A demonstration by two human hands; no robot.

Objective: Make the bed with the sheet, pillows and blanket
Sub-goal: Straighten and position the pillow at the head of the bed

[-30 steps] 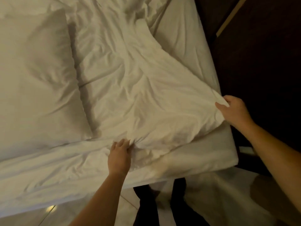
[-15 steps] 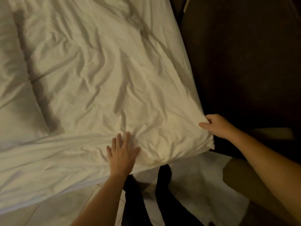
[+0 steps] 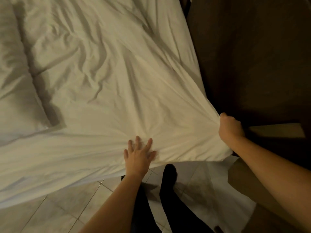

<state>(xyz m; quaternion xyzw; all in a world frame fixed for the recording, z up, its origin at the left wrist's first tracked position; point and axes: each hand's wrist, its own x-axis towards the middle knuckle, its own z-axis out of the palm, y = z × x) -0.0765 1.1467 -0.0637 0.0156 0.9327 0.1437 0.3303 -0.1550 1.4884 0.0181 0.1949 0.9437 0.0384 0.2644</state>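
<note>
A white, wrinkled blanket (image 3: 109, 78) covers the bed and reaches its near right corner. My right hand (image 3: 229, 127) is shut on the blanket's corner at the bed's right edge, and folds fan out from the grip. My left hand (image 3: 138, 153) lies flat on the blanket near the front edge, fingers spread. A white pillow (image 3: 15, 91) lies at the far left, partly out of frame. A white sheet edge (image 3: 50, 170) hangs over the bed's near side.
Pale floor tiles (image 3: 55, 214) run along the front of the bed. My dark-clad legs (image 3: 168, 190) stand at the bed's corner. Dark furniture or wall (image 3: 252, 56) fills the right side, with a tan surface (image 3: 277, 130) beside my right hand.
My right hand has pulled the blanket's corner out to the bed's right corner, spreading it flatter. My left hand let go of a bunched fold and now presses flat.
</note>
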